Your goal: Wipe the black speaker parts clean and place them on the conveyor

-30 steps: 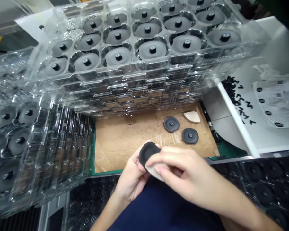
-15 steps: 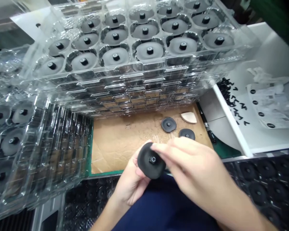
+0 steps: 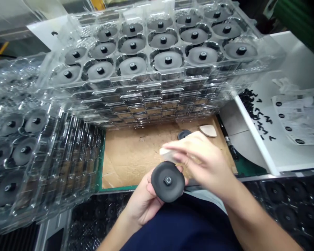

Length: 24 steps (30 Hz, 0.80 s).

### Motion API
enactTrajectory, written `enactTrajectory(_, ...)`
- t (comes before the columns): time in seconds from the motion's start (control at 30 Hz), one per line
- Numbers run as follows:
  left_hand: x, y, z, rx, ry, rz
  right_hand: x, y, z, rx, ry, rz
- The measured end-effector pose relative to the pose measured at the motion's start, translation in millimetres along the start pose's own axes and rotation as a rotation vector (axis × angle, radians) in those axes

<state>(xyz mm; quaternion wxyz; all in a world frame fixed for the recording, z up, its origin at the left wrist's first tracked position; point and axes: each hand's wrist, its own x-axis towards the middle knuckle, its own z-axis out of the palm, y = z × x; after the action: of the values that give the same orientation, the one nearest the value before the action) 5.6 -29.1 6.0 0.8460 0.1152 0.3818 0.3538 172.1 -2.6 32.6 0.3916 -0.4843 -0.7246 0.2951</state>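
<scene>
My left hand (image 3: 146, 202) grips a round-cornered black disc (image 3: 161, 188) from below and behind. A small hollow stub stands at the disc's middle, facing me. Just above its upper edge, my right hand (image 3: 201, 160) pinches a small whitish piece (image 3: 167, 153); motion blurs it, so its kind is unclear. Past the right fingers, another black disc (image 3: 183, 134) lies partly covered on the cardboard (image 3: 131, 153). A flat off-white piece (image 3: 208, 130) with a dark edge rests near the cardboard's far right corner.
Stacked clear plastic trays (image 3: 151, 80) full of black discs rise behind the cardboard. More trays (image 3: 57, 167) lean at the left. At right, a white bin wall (image 3: 256, 136) borders a surface with small black clips (image 3: 256, 111) and a label sheet (image 3: 295, 118). A black marker (image 3: 231, 148) lies beside the cardboard.
My right fingers have left the disc's edge and now hold a whitish piece above it. The right hand has moved up and covers one disc on the cardboard. The view has shifted slightly.
</scene>
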Motion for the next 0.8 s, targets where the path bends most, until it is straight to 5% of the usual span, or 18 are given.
enactTrajectory(0.1, -1.0, 6.1, -1.0, -0.127, -0.144, -0.042, -11.6, 31.4, 7.3, 0.086, 0.048, 0.38)
enactTrajectory(0.2, -1.8, 8.6, -5.7, -0.192, -0.213, -0.041, -33.2, 57.6, 26.6, 0.128, -0.013, 0.517)
enactTrajectory(0.5, -0.3, 10.4, -12.1, -0.16, -0.162, -0.023, -79.2, 75.8, 71.9, -0.038, -0.046, 0.535)
enactTrajectory(0.67, 2.8, 10.1, -12.4, -0.152, -0.228, 0.012, -58.5, 68.4, 47.1, -0.043, -0.056, 0.457)
enactTrajectory(0.8, 4.2, 8.5, -8.7, -0.104, -0.24, 0.036, -26.4, 21.8, 15.8, -0.058, 0.134, 0.329)
